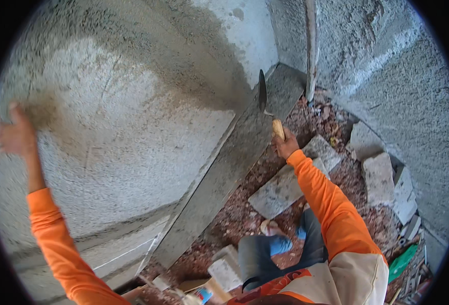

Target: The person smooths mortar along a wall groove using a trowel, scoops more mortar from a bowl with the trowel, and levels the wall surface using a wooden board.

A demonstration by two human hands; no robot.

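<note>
My left hand (13,132), blurred by motion, is raised with fingers apart at the plastered wall (133,168) on the left, beside a brownish damp patch. My right hand (285,145) grips the wooden handle of a trowel (263,94), whose dark pointed blade points away from me toward the corner. Below the blade runs a long grey cement ledge (209,190) along the foot of the left wall, reaching into the corner.
A rough grey wall (387,91) curves along the right, with an upright pole (311,61) by the corner. Concrete blocks (272,190) lie on reddish rubble around my legs. A green object (402,262) and scraps lie at the lower right.
</note>
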